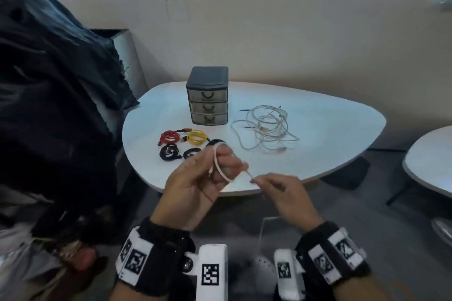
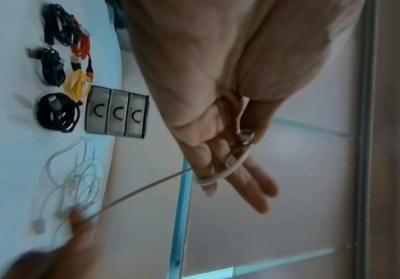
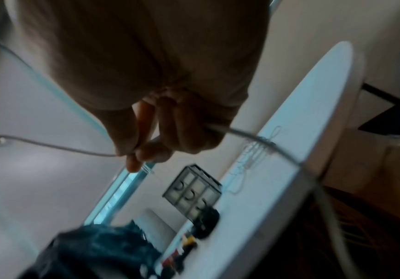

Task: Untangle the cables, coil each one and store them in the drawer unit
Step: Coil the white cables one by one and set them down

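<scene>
Cable in hand: one pale cable (image 1: 221, 170), wound in loops round the left fingers, centre of the head frame, held above the near table edge.
Left hand (image 1: 195, 186): fingers (image 2: 254, 190) nearly straight, loops wrapped round them, thumb pressed on the plug end; seen plainly in the left wrist view.
Right hand (image 1: 286, 199): thumb and forefinger pinched on the free run of the same cable, other fingers curled round it, just right of the left hand.
Free tail: trailed down from the right hand past the table edge, lower right of the right wrist view.
Tangle: one heap of white cables (image 1: 265, 127), loosely knotted, right of centre on the table; number of cables in it could not be told.
Coiled cables: five counted, lower left of the drawer unit — one red coil (image 1: 168, 137), one yellow coil (image 1: 197, 137), three black coils (image 1: 170, 152), the third partly hidden behind the left hand.
Drawer unit (image 1: 207, 99): one, dark frame, upper centre of the table, three translucent drawers stacked, all pushed in; contents could not be made out.
Table (image 1: 330, 139): white, rounded; edge of a second table (image 1: 430, 161) at the right border.
Dark cloth (image 1: 53, 95): heaped at the left of the frame.
</scene>
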{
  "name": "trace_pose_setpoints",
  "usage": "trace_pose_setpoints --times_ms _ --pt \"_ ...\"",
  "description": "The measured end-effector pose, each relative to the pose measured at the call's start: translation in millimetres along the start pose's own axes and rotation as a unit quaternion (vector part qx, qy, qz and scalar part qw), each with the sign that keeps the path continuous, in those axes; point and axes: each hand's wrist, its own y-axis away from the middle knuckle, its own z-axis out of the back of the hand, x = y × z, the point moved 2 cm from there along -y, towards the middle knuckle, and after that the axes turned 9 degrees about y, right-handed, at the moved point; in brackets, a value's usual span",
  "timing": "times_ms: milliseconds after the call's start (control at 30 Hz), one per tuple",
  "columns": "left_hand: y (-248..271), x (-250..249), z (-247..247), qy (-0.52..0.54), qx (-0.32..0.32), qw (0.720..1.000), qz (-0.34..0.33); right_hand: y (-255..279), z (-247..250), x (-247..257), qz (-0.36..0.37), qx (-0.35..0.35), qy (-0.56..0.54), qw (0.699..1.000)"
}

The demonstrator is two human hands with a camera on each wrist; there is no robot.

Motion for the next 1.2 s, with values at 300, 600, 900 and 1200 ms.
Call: trace_pose_setpoints --times_ms 300,600,900,1200 --pt "-44 28 62 -0.355 -0.092 0.929 -0.049 35 -15 25 0.004 0.251 -0.043 0.967" --pt "-89 51 47 -0.093 0.021 0.985 0.144 -96 18 -44 -0.077 0.015 -0.048 0.996" --pt "-114 30 72 -0.380 -0.076 0.922 -0.026 -41 -9 5 -0.024 0.245 -0.035 0.969" --pt "-54 36 24 -0.051 0.022 0.996 0.063 -63 14 -8 -0.037 -0.013 -0.105 0.994"
